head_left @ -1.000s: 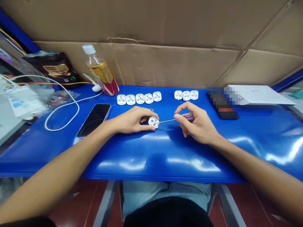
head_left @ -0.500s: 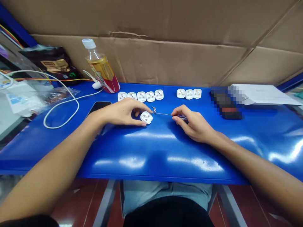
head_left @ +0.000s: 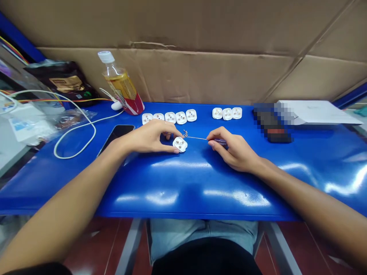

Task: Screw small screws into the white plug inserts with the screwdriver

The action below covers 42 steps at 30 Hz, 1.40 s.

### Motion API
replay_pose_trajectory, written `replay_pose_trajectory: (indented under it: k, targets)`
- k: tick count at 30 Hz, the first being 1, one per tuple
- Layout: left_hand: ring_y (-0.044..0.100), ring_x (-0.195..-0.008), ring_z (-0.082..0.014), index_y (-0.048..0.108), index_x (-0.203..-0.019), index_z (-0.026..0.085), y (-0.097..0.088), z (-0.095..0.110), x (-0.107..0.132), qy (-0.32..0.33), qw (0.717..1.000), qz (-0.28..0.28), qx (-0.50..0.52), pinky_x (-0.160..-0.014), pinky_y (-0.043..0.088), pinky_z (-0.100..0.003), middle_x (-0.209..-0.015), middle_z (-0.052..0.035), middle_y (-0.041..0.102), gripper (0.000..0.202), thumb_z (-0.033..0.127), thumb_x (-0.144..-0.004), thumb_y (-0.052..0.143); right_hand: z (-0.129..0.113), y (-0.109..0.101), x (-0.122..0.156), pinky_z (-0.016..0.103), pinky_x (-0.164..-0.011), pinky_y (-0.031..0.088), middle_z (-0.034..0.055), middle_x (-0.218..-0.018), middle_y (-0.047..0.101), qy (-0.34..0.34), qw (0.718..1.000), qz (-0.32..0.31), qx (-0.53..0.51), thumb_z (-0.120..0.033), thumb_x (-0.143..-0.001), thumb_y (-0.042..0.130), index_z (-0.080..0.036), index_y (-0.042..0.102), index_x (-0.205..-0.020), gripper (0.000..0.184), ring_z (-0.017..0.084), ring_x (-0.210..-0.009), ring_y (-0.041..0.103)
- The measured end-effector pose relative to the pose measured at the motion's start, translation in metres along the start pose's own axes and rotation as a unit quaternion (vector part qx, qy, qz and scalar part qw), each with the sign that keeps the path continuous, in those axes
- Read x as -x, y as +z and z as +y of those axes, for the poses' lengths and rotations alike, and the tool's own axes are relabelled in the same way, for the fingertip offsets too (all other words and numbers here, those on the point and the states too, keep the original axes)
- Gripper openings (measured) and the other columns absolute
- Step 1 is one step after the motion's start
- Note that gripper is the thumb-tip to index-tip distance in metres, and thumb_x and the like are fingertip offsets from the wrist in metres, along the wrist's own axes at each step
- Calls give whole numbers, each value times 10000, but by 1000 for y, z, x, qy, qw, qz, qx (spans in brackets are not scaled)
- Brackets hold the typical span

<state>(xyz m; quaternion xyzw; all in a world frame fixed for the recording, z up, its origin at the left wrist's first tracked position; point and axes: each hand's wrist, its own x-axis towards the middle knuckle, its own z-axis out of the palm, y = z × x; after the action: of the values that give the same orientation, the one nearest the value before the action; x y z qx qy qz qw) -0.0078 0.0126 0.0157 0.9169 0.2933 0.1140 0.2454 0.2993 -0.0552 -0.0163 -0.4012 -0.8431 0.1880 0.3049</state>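
Note:
My left hand (head_left: 156,136) grips a small white square plastic piece with round metal parts (head_left: 180,144) between thumb and fingers, down at the blue tabletop. My right hand (head_left: 229,147) is closed around the dark handle of a screwdriver (head_left: 219,141). Its thin shaft points left, and the tip reaches a little pile of brass-coloured screws (head_left: 185,133) just behind the held piece. Farther back, several similar white pieces (head_left: 181,117) stand in a row, partly covered by my left hand. Three more white pieces (head_left: 227,114) sit together to the right.
A drink bottle (head_left: 123,86) leans at the back left, near a white cable (head_left: 76,130) and a dark pouch (head_left: 64,82). Under my left forearm lies a phone (head_left: 116,133). A blurred dark object (head_left: 272,124) and a white box (head_left: 321,110) are at the right. Cardboard (head_left: 200,76) lines the back.
The white piece in my left hand has shifted slightly right and turned a little. My right hand and the screwdriver stay almost in place. The camera view has moved slightly.

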Motion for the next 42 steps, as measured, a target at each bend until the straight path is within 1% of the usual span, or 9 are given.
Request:
replay_pose_trajectory:
  k: [6,9,14,20,25,31,35,38,42]
  targets:
    - [708,-1067,-270,803,-1210,229,11,3,-5,-3,994,106,0,-949,527,-391,-1177,-79,792,514,573,-829,843,-3,-6,6,278,-756,592,29,-1039,744,-37,996,75,-13,-232,-1047,599,-248,594,-1140,94,161,-834,727]
    - [712,-1068,-258,813,-1181,233,15,5,-7,5,987,157,35,-983,518,-399,-1145,-76,803,399,503,-887,815,-6,-8,7,270,-749,604,20,-1029,733,-48,994,95,-21,-213,-1037,614,-255,599,-1142,114,149,-798,719]
    - [738,-1015,-230,837,-1134,231,22,8,-9,56,975,186,106,-965,536,-363,-1068,-76,828,275,408,-926,804,-9,-8,9,262,-740,616,16,-1026,733,-63,993,97,-22,-206,-1030,627,-262,608,-1145,128,147,-805,726]
    - [745,-909,-220,859,-1036,214,23,11,-9,77,965,201,147,-859,561,-348,-970,-89,836,210,390,-942,792,-10,-7,9,287,-742,637,29,-1036,746,-53,994,87,-33,-241,-1035,620,-267,623,-1143,111,163,-801,736]
    - [742,-900,-230,853,-984,212,21,11,-9,69,969,198,129,-876,570,-394,-953,-96,836,252,447,-948,772,-11,-10,9,315,-741,641,47,-1048,756,-40,996,74,-32,-284,-1046,602,-260,622,-1150,109,170,-784,736]
    - [733,-954,-218,843,-1030,223,23,12,-8,88,973,188,97,-916,566,-376,-1005,-85,827,204,378,-995,716,-10,-13,9,296,-734,627,41,-1019,766,-55,995,74,-21,-257,-1032,623,-254,639,-1121,90,173,-808,749]
    - [722,-919,-204,834,-1015,219,24,15,-9,127,971,203,26,-886,549,-361,-991,-80,811,184,317,-1017,679,-12,-14,10,283,-705,607,21,-963,763,-42,995,81,-28,-266,-1027,646,-248,648,-1094,70,151,-737,729]
    - [695,-891,-215,831,-1003,235,25,16,-10,153,963,210,-68,-845,523,-380,-978,-81,809,206,309,-1033,642,-15,-14,9,279,-668,595,-13,-819,738,-7,994,89,-69,-282,-1039,634,-244,637,-1067,47,140,-654,701]
    - [673,-949,-244,824,-1045,251,29,14,-11,144,960,203,-129,-849,512,-411,-1011,-91,804,247,331,-1055,591,-16,-12,7,288,-643,585,-21,-759,720,25,989,95,-107,-305,-1059,605,-248,618,-1033,63,138,-612,678]
